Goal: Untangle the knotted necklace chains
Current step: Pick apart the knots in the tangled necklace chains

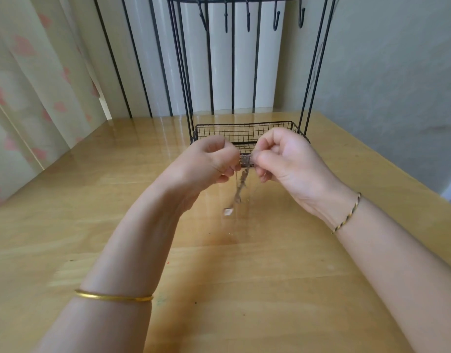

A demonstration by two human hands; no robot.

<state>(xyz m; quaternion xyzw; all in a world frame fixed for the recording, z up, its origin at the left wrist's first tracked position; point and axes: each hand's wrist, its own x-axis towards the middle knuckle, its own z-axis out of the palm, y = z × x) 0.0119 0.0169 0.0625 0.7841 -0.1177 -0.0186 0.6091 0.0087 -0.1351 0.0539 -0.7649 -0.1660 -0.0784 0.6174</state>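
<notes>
Left hand (211, 161) and right hand (283, 156) each pinch the thin tangled metal necklace chains (242, 184) between them, above the glossy wooden table (244, 276); twisted tails hang down. Knot-loosening judged under way. Next likely needs gentle teasing of one strand, not pulling.

Table (244, 289): pale wood with visible plank seams and a glossy top that reflects light at the far end.
Rack (244, 133): black wire, standing on the table at the far edge, centred. It has a low mesh basket at the base and tall uprights behind.
Hooks (248, 19): a row along the rack's top bar.
Stain (219, 242): darker brownish patch mid-table.
Specks (196, 303): a few tiny dark bits scattered on the near wood.
</notes>
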